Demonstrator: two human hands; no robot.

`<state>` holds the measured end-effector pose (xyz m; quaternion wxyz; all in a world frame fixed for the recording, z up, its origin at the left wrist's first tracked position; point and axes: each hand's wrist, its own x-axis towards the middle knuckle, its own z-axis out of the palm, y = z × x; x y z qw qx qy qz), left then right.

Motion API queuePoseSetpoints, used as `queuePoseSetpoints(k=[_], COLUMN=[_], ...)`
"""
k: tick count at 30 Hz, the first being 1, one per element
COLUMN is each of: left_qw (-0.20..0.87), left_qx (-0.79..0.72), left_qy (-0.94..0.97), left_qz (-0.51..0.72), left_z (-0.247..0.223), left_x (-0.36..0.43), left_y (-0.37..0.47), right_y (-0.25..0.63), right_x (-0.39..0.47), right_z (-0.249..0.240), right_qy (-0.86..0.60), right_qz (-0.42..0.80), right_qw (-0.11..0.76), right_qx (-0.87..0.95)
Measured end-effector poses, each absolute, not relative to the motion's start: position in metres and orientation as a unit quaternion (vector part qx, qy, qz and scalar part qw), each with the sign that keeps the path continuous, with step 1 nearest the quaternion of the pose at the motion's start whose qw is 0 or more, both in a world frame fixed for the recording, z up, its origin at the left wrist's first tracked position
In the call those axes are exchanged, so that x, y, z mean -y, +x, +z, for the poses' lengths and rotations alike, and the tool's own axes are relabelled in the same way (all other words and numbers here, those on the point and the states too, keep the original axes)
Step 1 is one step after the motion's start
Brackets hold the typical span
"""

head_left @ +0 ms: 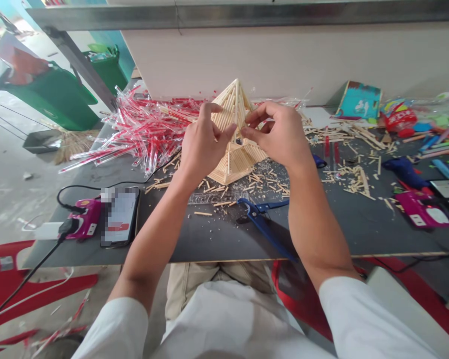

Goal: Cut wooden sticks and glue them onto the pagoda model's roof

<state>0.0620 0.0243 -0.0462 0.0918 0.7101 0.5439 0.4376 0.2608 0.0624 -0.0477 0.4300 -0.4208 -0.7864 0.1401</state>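
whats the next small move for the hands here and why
Probably a light press with the right hand's fingertips at the narrow part of the stick model, the left hand steadying the other side. Both thumbs are close to that part, below the peaked top, and the blue cutter lies on the table, so finger work seems likelier than a cut.

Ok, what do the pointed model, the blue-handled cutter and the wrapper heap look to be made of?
Pointed model: probably wood, matte and unpainted; pale, straw-coloured sticks laid side by side.
Blue-handled cutter: smooth blue handles, coated metal or plastic, I can't tell which; dark head, likely metal.
Wrapper heap: thin, glossy plastic film, judging by its see-through, shiny strips with red parts.
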Motion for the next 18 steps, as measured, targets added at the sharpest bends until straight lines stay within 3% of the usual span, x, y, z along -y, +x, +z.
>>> queuePoseSetpoints(k=[8, 18], left_qw=[0.064, 0.085], left_qx=[-0.549, -0.523], left_qy=[0.710, 0.708], left_qz=[0.436, 0.467], left_z=[-0.051, -0.045], left_x=[-0.029, -0.032], left_y=[0.062, 0.047], right_y=[0.262, 0.275], right_x=[-0.053, -0.060], right_z=[-0.036, -0.033], right_qy=[-0.453, -0.504], right_qz=[0.167, 0.063], right_qw=[0.421, 0.436], right_qx=[0.768, 0.742])
